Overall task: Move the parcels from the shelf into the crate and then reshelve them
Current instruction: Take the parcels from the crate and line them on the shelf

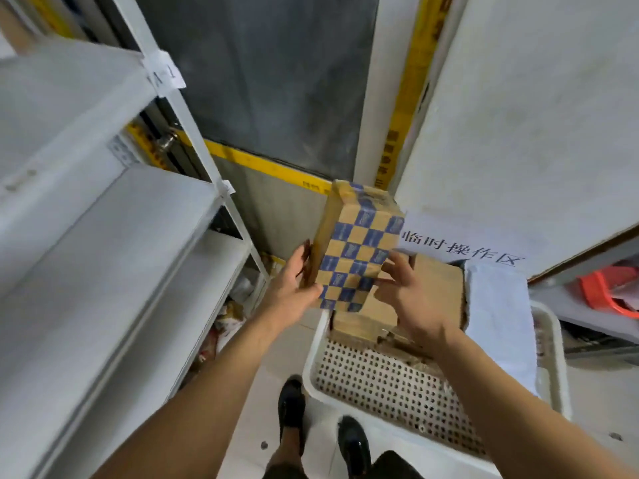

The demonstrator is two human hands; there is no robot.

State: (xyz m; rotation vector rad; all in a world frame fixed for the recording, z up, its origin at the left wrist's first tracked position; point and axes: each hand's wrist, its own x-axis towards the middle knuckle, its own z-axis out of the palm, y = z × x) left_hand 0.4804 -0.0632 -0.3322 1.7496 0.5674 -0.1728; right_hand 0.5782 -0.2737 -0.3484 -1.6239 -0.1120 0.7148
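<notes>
Filling the left of the view, a white metal shelf (86,236) shows three bare tiers stepping down toward the floor, with a small paper label (166,76) fixed to its upright post. Behind it stands a dark grey panel (259,70) edged with yellow tape (262,164), and to the right a white wall (536,115) carries a printed sheet with black characters (460,250). The floor (256,409) is pale tile; loose bags and wrappers (228,316) lie under the lowest shelf tier. A white perforated crate (397,385) sits on the floor at lower right, holding plain brown cardboard parcels (439,292) at its far end and a white cloth-like sheet (501,312) draped over its right side. Farther right, a red plastic item (608,292) rests on a low ledge. Above the crate's far left corner, a tall checkered parcel (359,250), patterned brown and blue, is held upright and slightly tilted between both hands. The left hand (294,288) curls round its lower left edge, thumb on the checkered face. The right hand (408,292) presses its lower right side, fingers bent against the cardboard. Two black shoes (318,430) stand on the tile just beside the crate.
</notes>
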